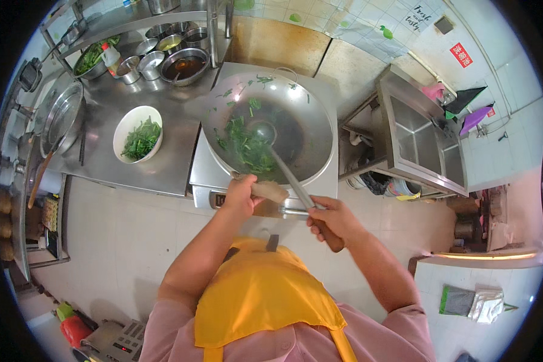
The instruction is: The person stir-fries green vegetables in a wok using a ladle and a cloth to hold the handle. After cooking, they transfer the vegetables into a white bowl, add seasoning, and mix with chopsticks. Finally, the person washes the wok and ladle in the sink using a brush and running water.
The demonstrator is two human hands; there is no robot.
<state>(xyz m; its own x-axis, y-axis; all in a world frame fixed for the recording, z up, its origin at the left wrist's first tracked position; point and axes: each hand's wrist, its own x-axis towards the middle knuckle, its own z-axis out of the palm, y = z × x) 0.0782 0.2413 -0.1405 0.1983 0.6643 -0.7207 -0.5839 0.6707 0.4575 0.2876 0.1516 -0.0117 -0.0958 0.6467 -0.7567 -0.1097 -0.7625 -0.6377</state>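
Observation:
A large steel wok (316, 131) sits on the cooktop before me, with cooked leafy greens (246, 147) gathered on its left and near side. My left hand (240, 197) grips a beige folded cloth (271, 191) at the wok's near edge; whatever the cloth covers is hidden. In my right hand (329, 219) is the wooden handle of a long steel ladle (292, 176). The ladle's round bowl rests among the greens near the wok's middle. Left of the wok, a white bowl (122, 121) holds more cooked greens (141, 139) on the steel counter.
Steel pots and a basin of dark sauce (184, 65) line the counter's back, beside a bottle (111, 59). A strainer with a wooden handle (40, 178) juts past the counter's left front. To the right stands a steel double sink (391, 124).

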